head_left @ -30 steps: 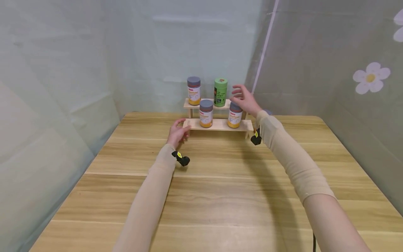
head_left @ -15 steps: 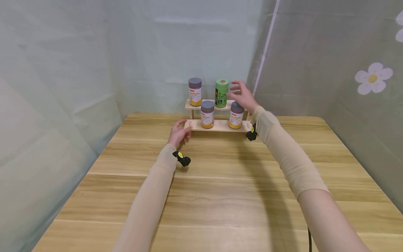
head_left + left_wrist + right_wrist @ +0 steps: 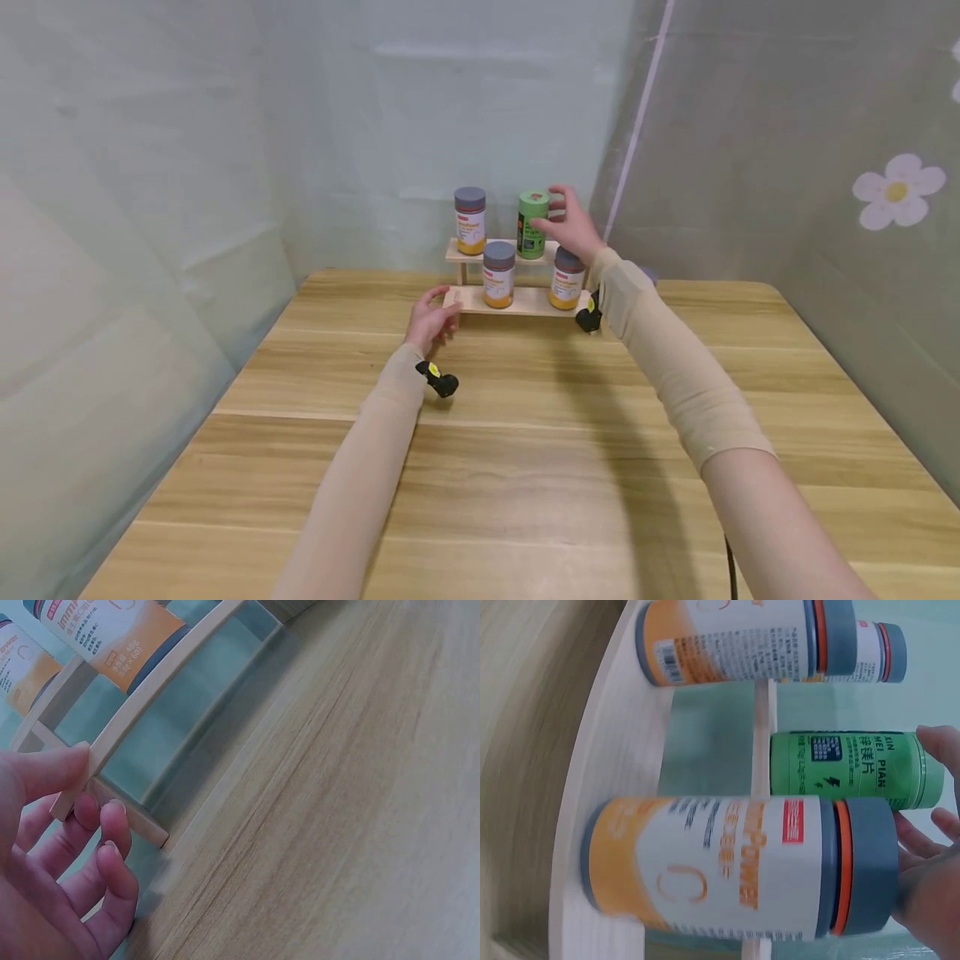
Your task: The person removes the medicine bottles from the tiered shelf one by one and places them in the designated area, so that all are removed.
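Observation:
My left hand pinches the left end of the two-tier wooden stand, thumb on the lower board and fingers curled beneath it, as the left wrist view shows. A green bottle stands upright on the upper board. Around its lid my right hand curls, thumb across the front and fingers at the right side. In the right wrist view, the thumb lies at the edge of the green lid. Just below that hand, a white-and-orange bottle with a grey-blue lid stands on the lower board.
Another white-and-orange bottle stands on the lower board's left part, and a matching one on the upper left. A grey-blue lid shows behind the right sleeve. Pale curtains hang behind the wooden table.
My right hand has moved left from beside the green bottle until its thumb and fingers are around the lid. The left hand keeps its hold on the stand; the view shifts slightly.

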The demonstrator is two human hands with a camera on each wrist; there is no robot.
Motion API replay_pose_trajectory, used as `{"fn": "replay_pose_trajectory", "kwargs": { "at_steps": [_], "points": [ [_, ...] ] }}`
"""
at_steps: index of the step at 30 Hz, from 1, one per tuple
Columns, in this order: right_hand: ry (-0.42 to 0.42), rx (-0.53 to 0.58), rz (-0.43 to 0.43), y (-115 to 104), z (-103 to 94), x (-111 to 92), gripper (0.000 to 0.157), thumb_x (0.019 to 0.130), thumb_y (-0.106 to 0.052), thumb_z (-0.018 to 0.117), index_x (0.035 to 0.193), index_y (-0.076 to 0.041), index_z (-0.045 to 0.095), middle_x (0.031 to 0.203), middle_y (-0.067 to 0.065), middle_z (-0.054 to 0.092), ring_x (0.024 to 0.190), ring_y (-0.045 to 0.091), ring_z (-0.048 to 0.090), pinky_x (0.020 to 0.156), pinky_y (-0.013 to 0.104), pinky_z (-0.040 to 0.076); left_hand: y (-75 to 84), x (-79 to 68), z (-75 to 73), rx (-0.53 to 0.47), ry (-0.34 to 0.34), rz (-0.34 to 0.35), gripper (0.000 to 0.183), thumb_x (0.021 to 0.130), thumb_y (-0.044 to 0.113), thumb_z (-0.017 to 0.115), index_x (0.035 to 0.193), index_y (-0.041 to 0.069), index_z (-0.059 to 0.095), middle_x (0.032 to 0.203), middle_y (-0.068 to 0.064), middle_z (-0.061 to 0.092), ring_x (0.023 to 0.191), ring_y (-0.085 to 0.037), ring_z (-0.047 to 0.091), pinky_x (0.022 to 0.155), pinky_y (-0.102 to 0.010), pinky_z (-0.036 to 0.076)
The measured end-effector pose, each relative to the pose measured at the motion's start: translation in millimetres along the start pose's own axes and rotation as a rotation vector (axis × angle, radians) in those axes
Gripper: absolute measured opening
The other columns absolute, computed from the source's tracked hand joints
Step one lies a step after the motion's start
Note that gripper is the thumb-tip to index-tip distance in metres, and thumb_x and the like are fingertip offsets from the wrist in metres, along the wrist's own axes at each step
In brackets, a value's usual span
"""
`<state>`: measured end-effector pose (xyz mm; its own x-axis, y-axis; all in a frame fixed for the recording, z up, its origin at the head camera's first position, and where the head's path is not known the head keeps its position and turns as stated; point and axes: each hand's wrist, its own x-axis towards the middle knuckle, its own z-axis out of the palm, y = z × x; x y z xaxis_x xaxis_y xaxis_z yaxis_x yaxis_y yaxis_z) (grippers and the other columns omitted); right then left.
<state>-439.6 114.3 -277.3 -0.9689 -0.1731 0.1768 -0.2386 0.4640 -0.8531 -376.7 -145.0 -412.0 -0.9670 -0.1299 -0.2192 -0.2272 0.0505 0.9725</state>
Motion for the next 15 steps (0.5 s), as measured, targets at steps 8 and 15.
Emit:
{"fn": "replay_pose_trajectory", "kwargs": {
  "at_steps": [8, 15],
  "points": [
    [0.035, 0.118, 0.037, -6, 9.2, 4, 0.074, 0.091, -0.020, 0.067, 0.150, -0.014, 0.023, 0.145, 0.018, 0.042, 0.131, 0.029, 0.046, 0.108, 0.042, 0.043, -1.7, -0.9, 1.1, 0.035, 0.012, -0.007, 0.053, 0.091, 0.024, 0.069, 0.139, 0.027, 0.046, 0.072, -0.001, 0.058, 0.052, -0.010, 0.052, 0.043, -0.021, 0.036],
    [0.029, 0.110, 0.068, -9, 15.1, 7, 0.078, 0.091, -0.022, 0.067, 0.153, -0.016, 0.019, 0.149, 0.015, 0.038, 0.137, 0.027, 0.040, 0.112, 0.041, 0.038, -1.9, -0.7, 3.3, 0.011, 0.010, -0.003, 0.053, 0.090, 0.023, 0.070, 0.138, 0.028, 0.048, 0.065, 0.001, 0.057, 0.049, -0.008, 0.051, 0.041, -0.020, 0.034]
  ]
}}
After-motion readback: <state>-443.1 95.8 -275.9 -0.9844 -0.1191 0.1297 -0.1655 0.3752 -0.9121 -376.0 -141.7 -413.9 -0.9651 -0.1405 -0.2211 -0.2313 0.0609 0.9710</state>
